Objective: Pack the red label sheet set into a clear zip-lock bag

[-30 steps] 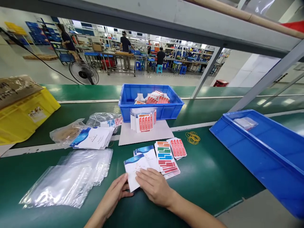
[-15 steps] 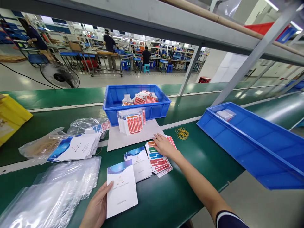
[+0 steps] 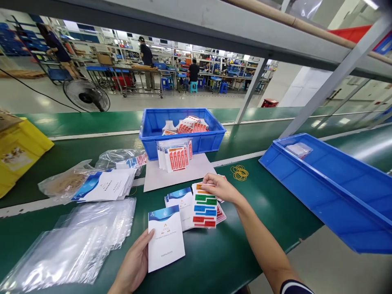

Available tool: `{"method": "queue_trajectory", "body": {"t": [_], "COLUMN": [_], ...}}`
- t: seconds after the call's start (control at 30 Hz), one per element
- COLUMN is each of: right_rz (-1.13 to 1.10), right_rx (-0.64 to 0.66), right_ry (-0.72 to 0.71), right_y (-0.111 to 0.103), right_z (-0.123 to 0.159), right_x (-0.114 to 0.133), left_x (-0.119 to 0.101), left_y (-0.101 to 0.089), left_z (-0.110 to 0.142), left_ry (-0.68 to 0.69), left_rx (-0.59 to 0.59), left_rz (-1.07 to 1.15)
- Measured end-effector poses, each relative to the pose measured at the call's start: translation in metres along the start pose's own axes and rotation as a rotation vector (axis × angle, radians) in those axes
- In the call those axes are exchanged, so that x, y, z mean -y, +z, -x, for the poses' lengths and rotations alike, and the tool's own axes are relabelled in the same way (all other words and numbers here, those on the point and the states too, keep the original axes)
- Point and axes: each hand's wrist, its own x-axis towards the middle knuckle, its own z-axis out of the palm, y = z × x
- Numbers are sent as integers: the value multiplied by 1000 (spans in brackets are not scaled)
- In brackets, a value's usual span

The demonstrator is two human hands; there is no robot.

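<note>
My left hand (image 3: 133, 265) holds a white booklet with a blue top band (image 3: 165, 239) by its left edge, low over the green belt. My right hand (image 3: 221, 188) pinches the top edge of a sheet of coloured sticker labels (image 3: 204, 205) and lifts it off a small stack of label sheets (image 3: 221, 213). Another pile of the same booklets (image 3: 180, 201) lies between the two hands. A sheet with red labels peeks out just behind my right hand.
Clear plastic bags (image 3: 76, 241) lie at the left, more booklets (image 3: 105, 185) behind them. A blue bin (image 3: 153, 126) with packed label sets stands at the back, a large blue tray (image 3: 337, 192) at the right, rubber bands (image 3: 239, 172) between, a yellow crate (image 3: 21, 151) far left.
My left hand drew one booklet toward me and keeps hold of it. My right hand went from the booklet to the label stacks and has pinched up the top coloured sheet.
</note>
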Motion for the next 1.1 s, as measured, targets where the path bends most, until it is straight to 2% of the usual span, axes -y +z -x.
{"method": "queue_trajectory", "body": {"t": [0.07,0.17,0.27,0.37,0.43,0.53,0.63,0.73,0.87,1.1], "right_rz": [-178,-317,-162,-47,-5,162,425,586,600,545], "right_rx": [49,52,-25,-158,-241,-300,-199,-35,45,15], "right_ry": [-22,-67,-153,-243,-269,-246,-127,7,22,7], "right_y": [12,49,85,95,84,51,16,-5,-10,-9], "right_z": [4,5,2,3,8,20,38,54,61,61], "right_x": [25,59,78,74,59,22,-23,-61,-87,-89], "left_x": [2,5,6,3,1,-4,-6,-5,-6,-9], "left_y": [1,4,7,11,14,15,11,8,9,14], "left_z": [0,1,5,11,14,16,14,11,9,6], "left_ry": [-1,-55,-71,-43,-29,-32,-63,-87,-62,-111], "left_rx": [18,65,119,129,83,5,-35,-65,-96,-88], "left_rz": [27,83,68,-37,-69,-77,-85,-111,-148,-158]}}
